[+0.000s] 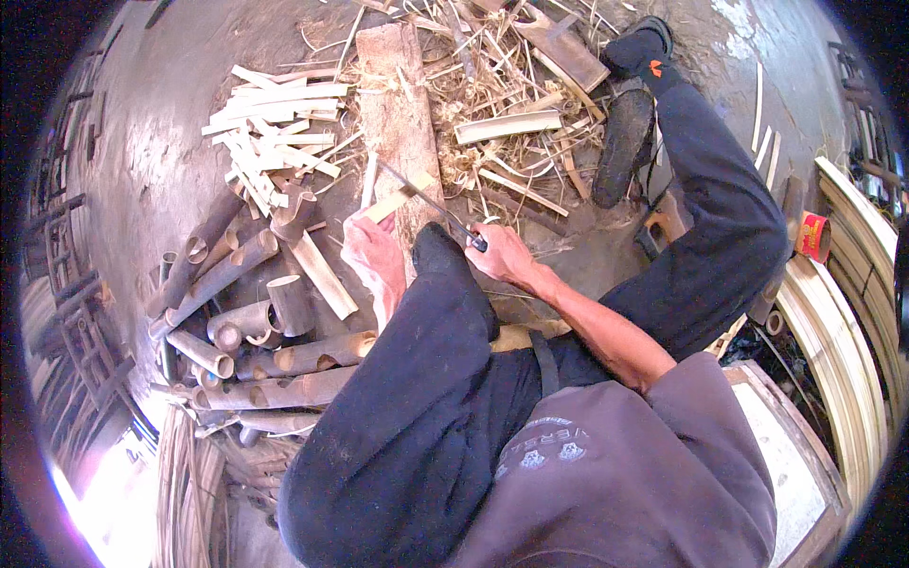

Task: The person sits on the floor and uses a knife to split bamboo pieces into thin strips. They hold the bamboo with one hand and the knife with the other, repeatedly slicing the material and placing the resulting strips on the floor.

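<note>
My right hand point(502, 254) is closed around the dark handle of a knife point(443, 208). Its long thin blade points up and to the left, over a rough wooden plank point(400, 104). Closed on a short pale bamboo strip point(385, 206), my left hand point(375, 254) is at the plank's left edge. The strip's far end meets the blade, or lies just under it; I cannot tell which. My dark-covered foot point(438, 251) rests on the plank between the two hands.
Split bamboo strips point(284, 118) lie piled left of the plank. Cut bamboo tubes point(222, 275) are heaped at the lower left. Shavings point(464, 170) and a split bamboo piece point(508, 126) lie to the right. Long pale slats point(833, 350) lean at the far right, near a red tin point(812, 237).
</note>
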Available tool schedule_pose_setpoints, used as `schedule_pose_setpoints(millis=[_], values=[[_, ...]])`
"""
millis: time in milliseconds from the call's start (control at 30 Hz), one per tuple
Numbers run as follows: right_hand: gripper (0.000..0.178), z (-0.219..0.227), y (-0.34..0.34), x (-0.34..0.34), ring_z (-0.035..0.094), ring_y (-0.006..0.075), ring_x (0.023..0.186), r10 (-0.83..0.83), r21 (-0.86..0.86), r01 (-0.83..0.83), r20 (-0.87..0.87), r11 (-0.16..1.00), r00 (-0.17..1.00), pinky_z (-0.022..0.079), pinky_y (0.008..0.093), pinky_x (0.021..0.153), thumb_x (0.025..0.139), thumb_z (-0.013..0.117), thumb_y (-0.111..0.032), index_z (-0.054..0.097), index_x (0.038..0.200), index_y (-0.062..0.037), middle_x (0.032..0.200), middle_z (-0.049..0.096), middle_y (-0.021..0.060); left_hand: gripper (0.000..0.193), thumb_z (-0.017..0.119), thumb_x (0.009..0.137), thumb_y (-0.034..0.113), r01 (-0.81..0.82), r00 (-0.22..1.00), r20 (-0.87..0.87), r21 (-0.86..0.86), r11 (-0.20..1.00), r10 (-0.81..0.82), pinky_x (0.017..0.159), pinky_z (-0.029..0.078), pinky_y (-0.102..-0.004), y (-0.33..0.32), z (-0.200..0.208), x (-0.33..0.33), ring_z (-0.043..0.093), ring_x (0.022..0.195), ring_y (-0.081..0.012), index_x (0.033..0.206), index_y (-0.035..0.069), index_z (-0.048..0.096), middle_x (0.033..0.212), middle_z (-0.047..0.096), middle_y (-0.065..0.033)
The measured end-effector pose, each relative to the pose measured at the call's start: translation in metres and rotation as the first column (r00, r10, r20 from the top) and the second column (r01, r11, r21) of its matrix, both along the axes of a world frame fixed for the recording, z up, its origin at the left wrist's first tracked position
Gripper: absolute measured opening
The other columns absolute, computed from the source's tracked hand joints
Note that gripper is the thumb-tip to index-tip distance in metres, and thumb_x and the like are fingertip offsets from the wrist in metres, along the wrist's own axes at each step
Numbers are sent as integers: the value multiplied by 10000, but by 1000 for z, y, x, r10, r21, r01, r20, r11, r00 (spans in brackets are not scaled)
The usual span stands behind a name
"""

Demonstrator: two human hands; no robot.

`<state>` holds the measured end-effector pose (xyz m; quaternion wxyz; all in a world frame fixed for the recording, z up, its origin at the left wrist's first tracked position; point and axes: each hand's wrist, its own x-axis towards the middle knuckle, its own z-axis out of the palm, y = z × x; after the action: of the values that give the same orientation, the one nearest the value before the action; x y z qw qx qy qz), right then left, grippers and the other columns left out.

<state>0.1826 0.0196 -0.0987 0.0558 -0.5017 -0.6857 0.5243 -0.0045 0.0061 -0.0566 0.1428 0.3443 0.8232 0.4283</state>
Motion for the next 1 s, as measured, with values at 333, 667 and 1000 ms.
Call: schedule_pose_setpoints(millis=[333, 667, 1000], values=[[256, 4, 4, 1, 633, 414, 773, -36, -1, 36, -31, 999, 999, 485, 474, 687, 799, 595, -212, 631, 953, -10, 801, 641, 230, 287, 367, 992, 110, 11, 992, 127, 15, 1000, -13, 657, 602, -341, -7, -15, 11, 702, 748, -272, 991, -111, 550, 839, 662, -221], [215, -28, -10, 8, 616, 301, 681, -152, -77, 149, -29, 986, 988, 469, 415, 645, 781, 590, -190, 611, 908, -17, 731, 615, 175, 252, 388, 990, 104, -71, 975, 215, 68, 995, 55, 635, 585, -330, 12, -2, 16, 702, 738, -264, 960, -78, 559, 867, 672, -201], [218, -40, -1, 21, 589, 193, 669, -139, -246, 125, -41, 961, 989, 468, 358, 651, 784, 612, -239, 635, 896, -53, 722, 622, 88, 227, 458, 1009, 188, -294, 673, 735, 169, 941, 78, 742, 542, -294, 3, 8, -3, 652, 801, -192, 1048, -17, 549, 948, 637, -135]])
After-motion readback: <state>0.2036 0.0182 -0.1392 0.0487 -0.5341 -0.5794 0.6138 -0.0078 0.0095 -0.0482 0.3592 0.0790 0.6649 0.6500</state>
